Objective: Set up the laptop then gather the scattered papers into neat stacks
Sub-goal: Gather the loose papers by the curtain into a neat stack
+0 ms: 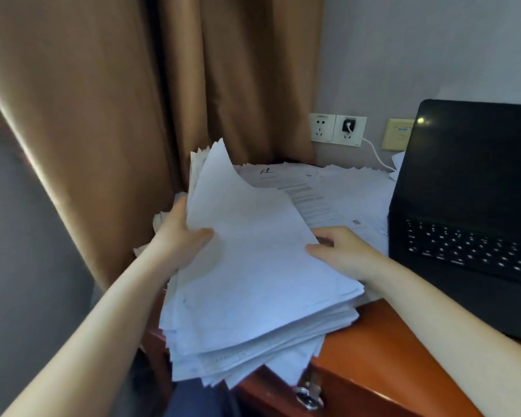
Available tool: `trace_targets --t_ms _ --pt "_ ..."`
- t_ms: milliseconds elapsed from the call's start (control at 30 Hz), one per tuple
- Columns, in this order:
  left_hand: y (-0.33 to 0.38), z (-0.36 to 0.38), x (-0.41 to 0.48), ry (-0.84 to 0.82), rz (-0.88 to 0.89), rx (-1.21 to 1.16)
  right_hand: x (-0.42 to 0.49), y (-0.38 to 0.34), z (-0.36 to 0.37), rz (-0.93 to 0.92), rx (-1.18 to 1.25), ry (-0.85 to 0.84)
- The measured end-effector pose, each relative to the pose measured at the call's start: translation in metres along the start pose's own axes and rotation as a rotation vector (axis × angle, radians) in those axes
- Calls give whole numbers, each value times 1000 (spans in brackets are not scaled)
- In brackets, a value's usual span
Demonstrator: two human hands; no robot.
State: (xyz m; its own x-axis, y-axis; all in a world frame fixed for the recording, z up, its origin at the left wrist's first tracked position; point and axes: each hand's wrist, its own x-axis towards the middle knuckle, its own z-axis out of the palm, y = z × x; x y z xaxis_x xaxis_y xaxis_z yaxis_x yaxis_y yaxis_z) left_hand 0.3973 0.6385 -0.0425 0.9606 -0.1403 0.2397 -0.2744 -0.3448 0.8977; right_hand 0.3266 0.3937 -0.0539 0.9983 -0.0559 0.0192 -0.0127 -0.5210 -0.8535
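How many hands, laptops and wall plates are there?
Hands: 2, left hand and right hand, gripping papers.
Laptop: 1.
Wall plates: 3, empty white socket, white socket with plug, beige plate.
Total: 6.

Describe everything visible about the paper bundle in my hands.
The paper bundle is a thick sheaf of white sheets, edges fanned and misaligned, top sheet's far corner curling up. It tilts over the left end of the desk, near edge overhanging. The left hand grips its left side, the right hand its right edge, thumbs on top.
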Motion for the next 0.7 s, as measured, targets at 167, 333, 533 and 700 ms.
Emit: trace_targets --t_ms 167,333,533,700 --pt "-14 2 -9 65 122 163 45 12 -35 147 -363 290" --pt "-34 6 -9 64 160 141 75 29 -51 352 -433 402" --pt "-42 6 1 78 148 86 84 29 -48 205 42 407" --pt "-45 6 2 96 144 97 79 19 -54 26 -30 770"
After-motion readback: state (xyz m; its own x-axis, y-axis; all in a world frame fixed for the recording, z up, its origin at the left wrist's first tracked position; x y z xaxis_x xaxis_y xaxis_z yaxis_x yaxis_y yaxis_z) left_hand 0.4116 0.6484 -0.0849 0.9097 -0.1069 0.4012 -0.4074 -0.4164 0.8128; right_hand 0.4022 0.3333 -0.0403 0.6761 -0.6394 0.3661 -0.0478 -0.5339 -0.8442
